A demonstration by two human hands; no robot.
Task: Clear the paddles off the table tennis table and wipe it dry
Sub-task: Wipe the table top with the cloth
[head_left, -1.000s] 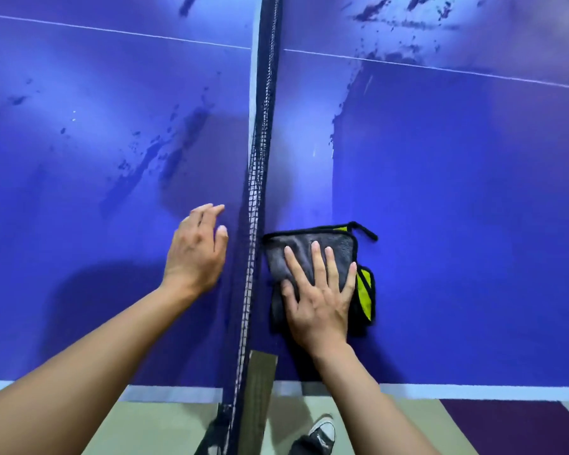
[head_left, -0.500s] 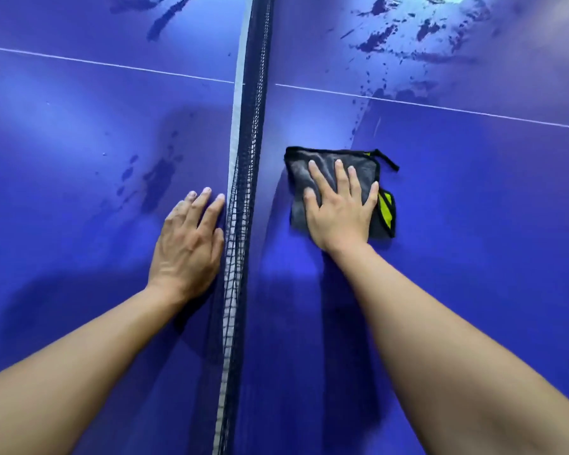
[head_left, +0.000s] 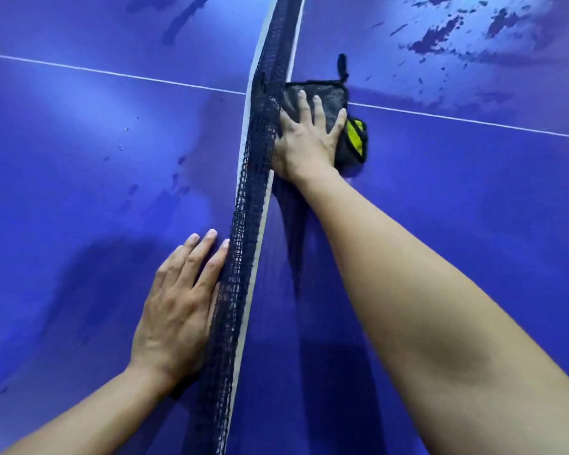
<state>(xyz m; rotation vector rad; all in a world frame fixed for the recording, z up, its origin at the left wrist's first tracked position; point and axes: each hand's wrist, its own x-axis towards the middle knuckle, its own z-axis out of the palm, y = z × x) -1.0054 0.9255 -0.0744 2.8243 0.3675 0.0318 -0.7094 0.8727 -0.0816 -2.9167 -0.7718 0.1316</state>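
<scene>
Now the right hand (head_left: 306, 142) has pushed the cloth (head_left: 334, 103) farther up the table (head_left: 473, 224) than half a second ago, and closer to the net (head_left: 243, 224). Earlier the cloth lay short of the white centre line (head_left: 457, 118), a little way right of the net; it now sits across that line with its left edge against the mesh. The black hanging loop (head_left: 342, 65), which pointed right before, now points away toward the far end. The arm is stretched out longer, and the camera has leaned in over the table.

The right hand lies flat on the cloth, fingers spread apart and pressing down, not curled around it. Its thumb side touches the net. The left hand (head_left: 181, 310) rests palm down on the bare surface left of the net, fingers straight and close together, holding nothing, its little-finger side against the mesh, much as before.

The cloth is a folded dark grey towel with black trim, and a bright yellow-green layer shows at its right edge beneath the little finger. The table is deep blue with a sheen. Dark wet patches spread over the far right area beyond the cloth, with smaller splashes nearby. Fainter damp smears and a few droplets mark the left half. The surface near the right forearm looks even and unmarked. The net is black mesh with a white top band, running from near to far between the two hands.
</scene>
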